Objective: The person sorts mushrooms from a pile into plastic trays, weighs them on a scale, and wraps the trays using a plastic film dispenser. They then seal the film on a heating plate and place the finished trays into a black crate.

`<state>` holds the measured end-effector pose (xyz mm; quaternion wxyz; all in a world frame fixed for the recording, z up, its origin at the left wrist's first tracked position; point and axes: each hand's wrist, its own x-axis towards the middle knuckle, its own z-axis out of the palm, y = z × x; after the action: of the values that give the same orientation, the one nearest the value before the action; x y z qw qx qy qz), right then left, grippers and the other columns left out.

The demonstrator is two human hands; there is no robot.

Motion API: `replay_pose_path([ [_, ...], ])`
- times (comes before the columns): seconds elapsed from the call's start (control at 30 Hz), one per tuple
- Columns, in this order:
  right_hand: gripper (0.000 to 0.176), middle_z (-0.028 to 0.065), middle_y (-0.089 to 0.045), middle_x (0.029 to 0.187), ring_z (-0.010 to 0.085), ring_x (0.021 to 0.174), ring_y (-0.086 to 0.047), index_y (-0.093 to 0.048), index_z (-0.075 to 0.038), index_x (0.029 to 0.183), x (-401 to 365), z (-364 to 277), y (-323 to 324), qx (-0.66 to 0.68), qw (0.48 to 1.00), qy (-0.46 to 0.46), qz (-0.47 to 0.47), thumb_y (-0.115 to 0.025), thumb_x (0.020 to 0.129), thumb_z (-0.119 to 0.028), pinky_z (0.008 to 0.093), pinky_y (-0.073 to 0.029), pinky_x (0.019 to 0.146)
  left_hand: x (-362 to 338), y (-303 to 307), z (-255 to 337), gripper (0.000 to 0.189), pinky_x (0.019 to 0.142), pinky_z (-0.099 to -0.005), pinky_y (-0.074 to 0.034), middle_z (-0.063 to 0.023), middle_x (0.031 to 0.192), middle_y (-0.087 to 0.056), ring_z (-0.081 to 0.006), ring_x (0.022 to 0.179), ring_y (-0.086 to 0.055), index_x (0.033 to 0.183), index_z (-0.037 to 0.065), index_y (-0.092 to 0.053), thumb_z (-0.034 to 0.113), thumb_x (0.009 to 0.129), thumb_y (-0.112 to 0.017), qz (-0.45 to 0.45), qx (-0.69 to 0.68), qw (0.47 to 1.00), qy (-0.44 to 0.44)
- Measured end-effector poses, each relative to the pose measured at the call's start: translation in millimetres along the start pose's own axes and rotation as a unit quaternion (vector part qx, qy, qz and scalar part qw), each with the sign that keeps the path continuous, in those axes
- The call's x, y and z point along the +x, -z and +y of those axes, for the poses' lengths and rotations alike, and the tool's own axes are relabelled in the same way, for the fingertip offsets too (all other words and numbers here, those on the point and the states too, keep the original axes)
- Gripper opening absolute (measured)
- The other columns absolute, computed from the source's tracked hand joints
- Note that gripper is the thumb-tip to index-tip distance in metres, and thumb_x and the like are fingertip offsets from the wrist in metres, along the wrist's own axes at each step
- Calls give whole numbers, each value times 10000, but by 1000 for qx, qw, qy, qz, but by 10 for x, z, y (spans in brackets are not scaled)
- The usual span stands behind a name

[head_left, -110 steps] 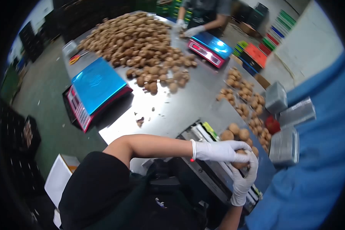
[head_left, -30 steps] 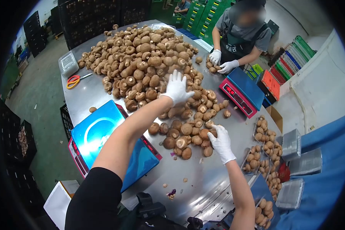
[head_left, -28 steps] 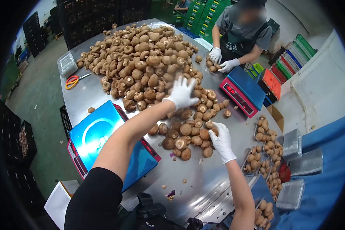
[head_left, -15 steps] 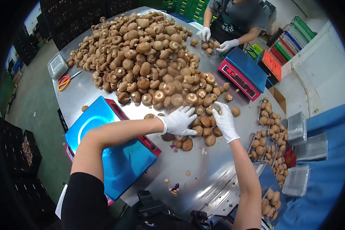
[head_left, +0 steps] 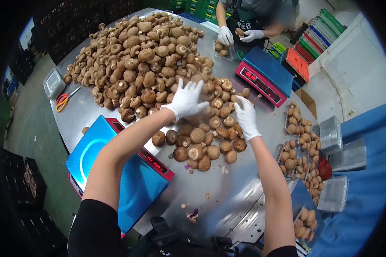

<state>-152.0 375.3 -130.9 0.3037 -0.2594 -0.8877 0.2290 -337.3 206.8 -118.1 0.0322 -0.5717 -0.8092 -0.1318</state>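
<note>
A large heap of brown shiitake mushrooms (head_left: 133, 55) covers the far side of the metal table. My left hand (head_left: 186, 102), in a white glove, is over the near slope of the heap with its fingers spread and nothing held. My right hand (head_left: 246, 118), also gloved, is at the heap's right edge. Its fingers are apart and bent, with the tips against mushrooms there. Between and below my hands lies a looser group of mushrooms (head_left: 197, 135), some caps up, some showing stems.
A blue-topped scale (head_left: 146, 188) stands at my left, another scale (head_left: 266, 73) at the far right. Orange-handled scissors (head_left: 62, 102) and a plastic tray stack (head_left: 54, 84) lie left. Filled trays (head_left: 304, 132) line the right edge. Across the table, a co-worker's gloved hand (head_left: 252, 35) holds a mushroom.
My left hand has moved up and away over the heap, uncovering mushrooms beneath. My right hand has shifted slightly away from me. The near mushrooms are more spread out. The co-worker has lifted a mushroom.
</note>
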Motion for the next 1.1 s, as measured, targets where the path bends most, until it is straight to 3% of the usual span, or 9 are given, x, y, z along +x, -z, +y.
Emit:
replay_pose_path([
  [0.13, 365, 147, -613, 1084, 297, 993, -587, -571, -77, 1159, 444, -121, -442, 54, 995, -77, -38, -605, 836, -244, 386, -458, 867, -232, 31, 21, 761, 1068, -494, -235, -256, 1359, -384, -461, 1272, -311, 1445, 67, -172, 557, 901, -380, -31, -45, 996, -67],
  [0.23, 416, 170, -602, 1085, 327, 1011, -570, -578, -86, 1156, 534, -167, -655, -133, 983, -47, -113, -649, 779, -249, 409, -454, 861, -289, -41, -49, 710, 1050, -513, -260, -225, 1344, -396, -452, 1277, -304, 1450, 146, -188, 541, 896, -392, -11, -42, 995, -89],
  [0.33, 382, 162, -580, 1083, 331, 990, -571, -598, -84, 1118, 456, -191, -608, -26, 990, -109, -84, -659, 758, -194, 391, -456, 855, -268, -73, -84, 712, 1059, -511, -243, -221, 1358, -385, -452, 1282, -295, 1454, 149, -175, 544, 899, -382, 0, -45, 995, -94],
  [0.47, 334, 116, -570, 1045, 245, 899, -584, -585, -77, 1097, 253, -381, -180, 102, 994, -36, 17, -630, 767, -72, 333, -462, 830, -208, 48, -44, 765, 1098, -490, -177, -224, 1428, -302, -444, 1327, -224, 1465, 146, -130, 578, 890, -389, -79, -77, 992, -59],
  [0.53, 355, 103, -574, 1046, 248, 906, -586, -575, -95, 1102, 104, -740, 286, 61, 996, 61, 31, -627, 756, -33, 337, -468, 816, -229, 195, 74, 714, 1066, -467, -262, -213, 1345, -400, -410, 1264, -336, 1386, 97, -342, 517, 839, -527, -14, -129, 991, -26],
  [0.6, 411, 89, -576, 1040, 261, 931, -577, -565, -106, 1103, -192, -1197, 856, 44, 988, 148, 26, -646, 714, 0, 348, -475, 798, -314, 623, 471, 652, 1032, -387, -332, -185, 1289, -474, -311, 1222, -434, 1334, 63, -414, 439, 834, -598, 38, -445, 891, -79],
  [0.67, 461, 87, -574, 1062, 284, 958, -568, -567, -110, 1093, -380, -1390, 1175, 12, 981, 192, 26, -677, 663, 16, 362, -481, 793, -500, 1115, 850, 569, 1028, -326, -348, -92, 1299, -465, -162, 1208, -432, 1341, 60, -395, 279, 870, -626, -115, -701, 700, -74],
  [0.73, 488, 96, -565, 1099, 294, 982, -568, -560, -108, 1096, -628, -1572, 1461, -52, 961, 268, 32, -691, 641, 9, 378, -481, 803, -632, 1243, 1093, 547, 978, -310, -397, -72, 1263, -491, -151, 1159, -473, 1321, 60, -413, 208, 853, -653, -122, -699, 700, -81],
  [1.1, 596, 142, -535, 1180, 308, 1045, -542, -523, -64, 1220, -2187, -2061, 2520, -125, 985, 115, 28, -735, 676, -182, 397, -439, 897, -1523, 1519, 2211, 571, 947, -302, -410, -83, 1194, -534, -157, 1107, -511, 1300, 36, -426, 155, 807, -688, -166, -624, 733, -213],
])
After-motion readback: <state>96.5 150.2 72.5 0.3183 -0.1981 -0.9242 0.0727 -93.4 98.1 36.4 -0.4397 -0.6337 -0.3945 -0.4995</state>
